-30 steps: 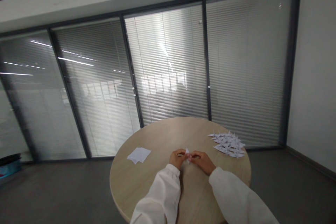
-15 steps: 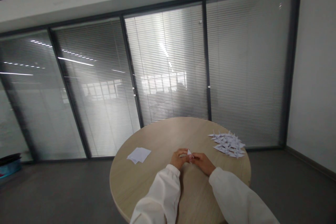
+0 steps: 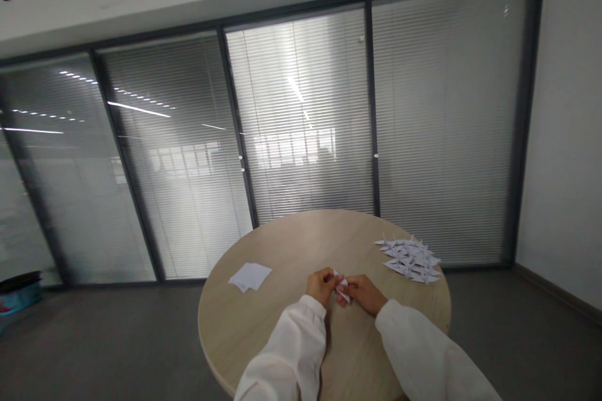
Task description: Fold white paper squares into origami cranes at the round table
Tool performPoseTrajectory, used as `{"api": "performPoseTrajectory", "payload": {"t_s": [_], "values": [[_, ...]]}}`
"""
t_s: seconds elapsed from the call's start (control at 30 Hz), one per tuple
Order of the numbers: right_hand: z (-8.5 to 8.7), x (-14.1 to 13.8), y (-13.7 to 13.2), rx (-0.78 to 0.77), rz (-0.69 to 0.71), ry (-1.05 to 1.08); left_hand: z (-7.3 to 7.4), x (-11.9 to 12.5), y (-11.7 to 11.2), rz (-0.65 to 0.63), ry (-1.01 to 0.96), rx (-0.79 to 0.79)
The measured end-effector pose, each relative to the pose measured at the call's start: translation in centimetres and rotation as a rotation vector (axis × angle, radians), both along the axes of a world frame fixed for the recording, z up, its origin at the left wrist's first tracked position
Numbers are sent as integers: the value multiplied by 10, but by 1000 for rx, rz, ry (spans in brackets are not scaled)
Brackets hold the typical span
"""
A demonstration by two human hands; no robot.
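My left hand (image 3: 320,285) and my right hand (image 3: 365,292) meet over the middle of a round wooden table (image 3: 282,326). Both pinch one small folded piece of white paper (image 3: 342,284) between their fingertips, just above the tabletop. White sleeves cover both arms. A small stack of flat white paper squares (image 3: 251,276) lies to the left of my hands. A pile of several folded white paper figures (image 3: 411,259) lies at the table's right side.
Behind the table stands a glass wall with closed blinds and dark frames (image 3: 371,113). Grey floor surrounds the table. A dark bin with something blue (image 3: 16,294) sits at the far left by the wall. A white wall closes the right side.
The folded paper has tipped from pointing up to lying lower between my fingers. My hands stay in the same place. The view has shifted slightly.
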State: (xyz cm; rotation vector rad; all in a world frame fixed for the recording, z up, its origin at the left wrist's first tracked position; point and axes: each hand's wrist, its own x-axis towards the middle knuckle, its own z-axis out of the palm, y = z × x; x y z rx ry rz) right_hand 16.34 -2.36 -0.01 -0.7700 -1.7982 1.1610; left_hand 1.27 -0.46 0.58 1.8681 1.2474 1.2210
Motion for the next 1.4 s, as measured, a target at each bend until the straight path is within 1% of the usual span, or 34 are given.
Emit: {"api": "performPoseTrajectory", "payload": {"t_s": [0.1, 0.23, 0.37, 0.53, 0.67, 0.77, 0.87, 0.97, 1.07, 1.23, 1.4], "values": [[1, 0, -1, -11, 2, -2, 0, 0, 0, -16, -50, -25], [2, -1, -1, -69, -13, -8, 4, 0, -4, -29, -105, -55], [4, -2, -1, -131, -20, 5, 9, 0, -8, -82, -228, -128], [1, -3, 1, -149, -20, 54, 6, 0, -4, -113, -362, -204], [-2, -3, 3, -166, -26, 82, 4, -1, 0, -86, -441, -222], [-4, -3, 6, -175, -73, 65, 5, -3, 1, -40, -445, -249], [-6, -1, 9, -159, -109, 51, 4, -4, 3, -25, -463, -272], [-9, 0, 11, -121, -96, 70, 1, -6, 6, -28, -530, -287], [-11, 0, 11, -106, -70, 100, 0, -7, 8, -2, -597, -294], [-11, -1, 10, -138, -87, 113, 4, -7, 6, 21, -639, -329], [-13, 0, 13, -163, -166, 126, 5, -6, 6, 126, -619, -358]]}}
